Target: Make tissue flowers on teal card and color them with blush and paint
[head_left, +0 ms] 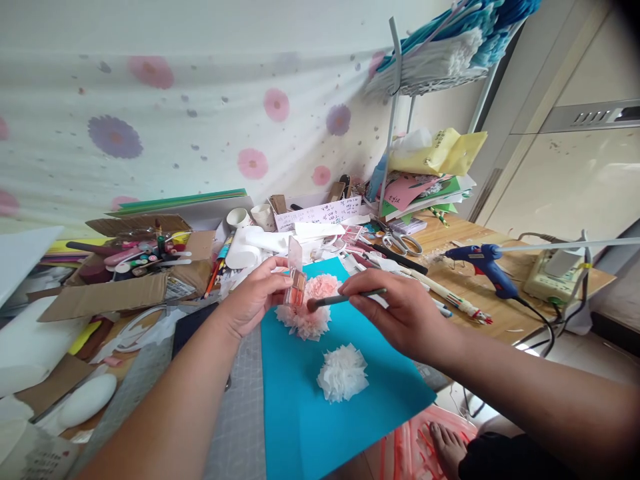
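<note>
Closest to me, a left arm (pixel 175 393) and a right arm (pixel 520 387) stretch across the bottom of my view. I have the left hand (pixel 255 293) pinching a small clear case (pixel 296 275) in its fingers. The right hand (pixel 400 310) has its fingers curled around a thin brush (pixel 327 301). Its tip is just beside the case, and I cannot tell if they touch. Below them, fluffy pink paper (pixel 307 328) sits on a bright blue sheet (pixel 300 427). A fluffy white paper ball (pixel 343 373) sits nearer to me.

Lots of stuff crowds the wooden worktop (pixel 465 235). I see silver scissors (pixel 407 244) past the sheet, and a blue glue gun (pixel 483 261) on the right, near a power strip (pixel 553 277). My left arm blocks part of a gray mat (pixel 243 400) and a dark flat thing (pixel 187 327). The case and left hand hide some pink paper.

The case has its lid up and pinkish orange powder (pixel 299 291) inside. On the left, a cardboard box (pixel 125 293) holds pens (pixel 145 261). Two paper cups (pixel 239 218) stand at the back; I can't see inside. A rack (pixel 395 100) holds blue and white bundles (pixel 450 57).
</note>
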`<state>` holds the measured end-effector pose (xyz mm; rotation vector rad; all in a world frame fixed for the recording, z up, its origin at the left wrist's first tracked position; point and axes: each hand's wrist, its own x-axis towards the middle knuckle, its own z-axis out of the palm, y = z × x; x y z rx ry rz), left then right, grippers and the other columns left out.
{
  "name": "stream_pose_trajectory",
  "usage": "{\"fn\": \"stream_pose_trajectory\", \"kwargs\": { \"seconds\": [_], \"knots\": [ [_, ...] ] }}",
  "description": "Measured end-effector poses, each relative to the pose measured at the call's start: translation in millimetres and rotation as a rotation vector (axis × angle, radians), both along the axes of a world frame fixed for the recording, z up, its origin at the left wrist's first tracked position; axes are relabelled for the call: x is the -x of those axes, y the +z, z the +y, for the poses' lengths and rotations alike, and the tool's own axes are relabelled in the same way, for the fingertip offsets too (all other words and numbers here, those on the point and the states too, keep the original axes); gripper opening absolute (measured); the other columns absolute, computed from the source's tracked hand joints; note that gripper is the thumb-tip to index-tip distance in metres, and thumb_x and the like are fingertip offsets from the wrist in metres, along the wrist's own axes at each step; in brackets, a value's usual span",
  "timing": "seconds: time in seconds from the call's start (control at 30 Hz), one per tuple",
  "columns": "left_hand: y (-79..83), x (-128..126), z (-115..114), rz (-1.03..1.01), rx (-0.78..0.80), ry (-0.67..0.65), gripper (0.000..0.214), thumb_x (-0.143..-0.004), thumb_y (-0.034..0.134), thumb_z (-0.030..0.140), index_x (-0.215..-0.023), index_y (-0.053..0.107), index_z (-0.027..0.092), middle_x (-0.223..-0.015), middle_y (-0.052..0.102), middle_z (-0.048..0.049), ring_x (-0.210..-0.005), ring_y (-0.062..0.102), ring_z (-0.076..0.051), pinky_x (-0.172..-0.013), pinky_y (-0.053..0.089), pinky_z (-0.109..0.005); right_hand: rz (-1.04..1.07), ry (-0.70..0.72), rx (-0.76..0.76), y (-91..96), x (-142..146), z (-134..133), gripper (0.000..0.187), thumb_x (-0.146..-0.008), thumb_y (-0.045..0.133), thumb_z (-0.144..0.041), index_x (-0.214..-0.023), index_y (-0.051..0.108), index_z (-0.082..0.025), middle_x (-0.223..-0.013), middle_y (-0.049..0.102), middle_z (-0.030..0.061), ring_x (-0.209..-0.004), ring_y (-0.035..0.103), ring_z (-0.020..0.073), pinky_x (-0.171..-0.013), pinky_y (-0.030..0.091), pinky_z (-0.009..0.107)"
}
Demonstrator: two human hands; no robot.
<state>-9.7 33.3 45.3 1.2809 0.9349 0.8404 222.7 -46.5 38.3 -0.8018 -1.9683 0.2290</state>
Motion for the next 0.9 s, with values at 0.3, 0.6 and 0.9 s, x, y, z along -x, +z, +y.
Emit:
{"fn": "stream_pose_trajectory", "kwargs": {
  "seconds": [0.3, 0.6, 0.9],
  "knots": [
    [-0.9, -2.5, -2.6, 0.024, 0.021, -0.031, 0.04, -0.068, 0.073, 0.029, -0.104, 0.056, 0.023, -0.088, 0.072, -0.0024, -0.072, 0.066, -0.02, -0.065, 0.047, -0.032, 0.081, -0.118, 0.004, 3.6, -6.5, -1.3, 0.005, -0.094, 0.056, -0.022, -0.095, 0.061, -0.021, -0.089, 0.074, 0.0069, -0.082, 0.071, 0.0194, -0.071, 0.055, 0.032],
    [-1.6, -3.2, -3.6, 0.028, 0.029, -0.05, 0.044, -0.069, 0.073, 0.03, -0.109, 0.058, 0.023, -0.088, 0.072, -0.0019, -0.074, 0.066, -0.02, -0.065, 0.046, -0.03, 0.12, -0.096, 0.014, 4.6, -6.5, -3.4, 0.007, -0.095, 0.055, -0.023, -0.095, 0.062, -0.02, -0.088, 0.074, 0.0074, -0.083, 0.071, 0.0199, -0.071, 0.055, 0.031],
    [-0.4, 0.7, -1.0, -0.009, 0.012, -0.037, 0.039, -0.07, 0.074, 0.029, -0.105, 0.056, 0.022, -0.091, 0.072, -0.0028, -0.074, 0.067, -0.02, -0.065, 0.048, -0.03, 0.063, -0.097, 0.013, 4.1, -8.7, -5.0, 0.008, -0.094, 0.055, -0.021, -0.096, 0.062, -0.018, -0.089, 0.075, 0.0083, -0.08, 0.072, 0.0194, -0.069, 0.055, 0.031]
  ]
}}
